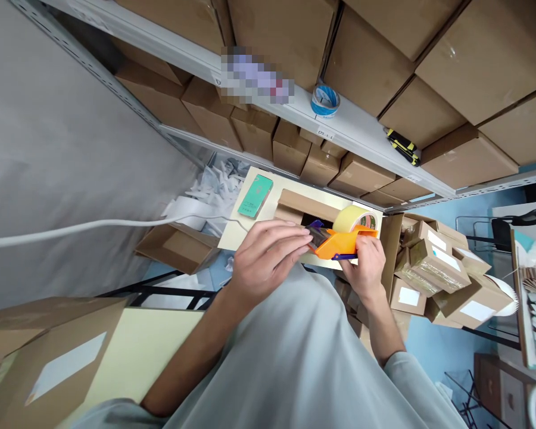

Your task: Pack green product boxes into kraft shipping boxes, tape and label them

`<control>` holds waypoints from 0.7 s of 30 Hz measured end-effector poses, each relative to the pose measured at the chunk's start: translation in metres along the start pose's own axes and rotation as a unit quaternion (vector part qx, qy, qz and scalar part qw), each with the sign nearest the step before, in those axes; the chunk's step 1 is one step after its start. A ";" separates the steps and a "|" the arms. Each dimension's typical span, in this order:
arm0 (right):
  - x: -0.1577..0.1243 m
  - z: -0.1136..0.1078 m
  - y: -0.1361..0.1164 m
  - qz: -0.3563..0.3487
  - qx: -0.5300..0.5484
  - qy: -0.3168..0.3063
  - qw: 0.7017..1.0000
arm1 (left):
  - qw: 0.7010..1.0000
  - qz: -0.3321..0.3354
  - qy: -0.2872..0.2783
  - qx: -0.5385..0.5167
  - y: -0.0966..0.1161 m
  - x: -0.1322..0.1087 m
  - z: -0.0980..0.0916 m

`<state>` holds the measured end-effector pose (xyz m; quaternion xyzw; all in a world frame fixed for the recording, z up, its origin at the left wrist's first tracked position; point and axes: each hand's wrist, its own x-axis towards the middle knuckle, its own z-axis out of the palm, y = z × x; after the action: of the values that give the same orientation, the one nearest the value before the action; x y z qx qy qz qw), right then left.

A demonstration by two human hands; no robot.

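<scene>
My right hand (367, 262) is wrapped round the handle of an orange tape dispenser (342, 243), which carries a roll of yellowish tape (352, 219). My left hand (268, 253) has its fingers stretched out together, their tips at the dark front end of the dispenser. Behind the hands lies an open cardboard box (301, 205) on a pale yellow table (236, 233); its inside looks dark and is partly hidden by the dispenser. A green box (255, 196) rests on the table to the left.
Shelves of cardboard boxes (286, 36) rise ahead, with blue tape (325, 100) and a yellow-black tool (402, 146) on the shelf edge. A white cable (116, 223) runs in from the left. Labelled parcels (440, 265) are heaped at the right; an empty carton (176, 247) sits left.
</scene>
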<state>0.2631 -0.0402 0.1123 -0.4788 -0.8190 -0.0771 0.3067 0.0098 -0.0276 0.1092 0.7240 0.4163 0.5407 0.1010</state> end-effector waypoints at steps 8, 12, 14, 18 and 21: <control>-0.008 0.000 0.003 -0.006 0.001 -0.016 1.000 | 1.000 -0.014 -0.016 0.020 -0.005 -0.007 -0.001; -0.006 -0.001 0.004 -0.010 -0.005 -0.020 1.000 | 1.000 -0.017 -0.018 -0.001 -0.003 -0.003 -0.002; -0.004 -0.003 0.004 -0.018 -0.004 -0.024 1.000 | 0.999 -0.025 -0.017 -0.016 -0.001 0.000 -0.002; 0.001 -0.009 0.005 -0.032 -0.005 -0.059 0.998 | 0.999 -0.042 0.008 -0.011 0.002 0.004 0.001; 0.005 -0.015 0.005 -0.043 0.007 -0.088 0.995 | 0.998 -0.054 0.023 -0.012 0.004 0.004 0.002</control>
<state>0.2722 -0.0398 0.1265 -0.4461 -0.8630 -0.0421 0.2334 0.0142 -0.0266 0.1137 0.6866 0.4506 0.5558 0.1290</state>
